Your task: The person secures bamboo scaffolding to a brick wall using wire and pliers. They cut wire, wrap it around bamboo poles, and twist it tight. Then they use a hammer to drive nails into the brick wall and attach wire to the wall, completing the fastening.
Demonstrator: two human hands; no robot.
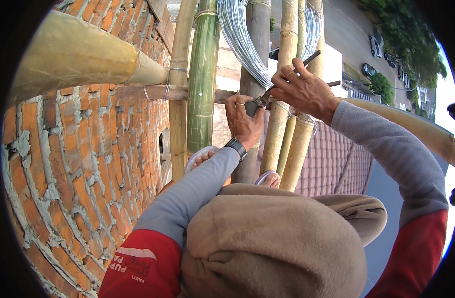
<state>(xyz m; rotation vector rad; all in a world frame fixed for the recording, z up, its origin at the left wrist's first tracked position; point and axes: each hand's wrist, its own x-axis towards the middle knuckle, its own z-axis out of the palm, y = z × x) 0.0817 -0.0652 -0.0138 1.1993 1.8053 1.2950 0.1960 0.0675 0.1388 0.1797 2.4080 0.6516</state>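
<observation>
My right hand [304, 89] is closed on a pair of dark metal pincers [263, 101]. Their two handles are spread apart and stick out past my fingers. The pincers' jaws sit beside the tip of my left thumb, where a bamboo crosspiece meets the uprights. Thumb and fingers of my left hand [244, 119] curl round a dark grey bamboo pole [252, 79]. Any wire end at the jaws is too small to make out. Just beyond my hands hangs a looped coil of silvery wire [242, 42].
A green bamboo pole [203, 79] and several yellow ones stand around me. One thick bamboo [83, 52] runs to the left in front of a rough brick wall [63, 164]. My feet [269, 180] rest among the poles, high above a tiled roof [327, 159] and a street with parked cars.
</observation>
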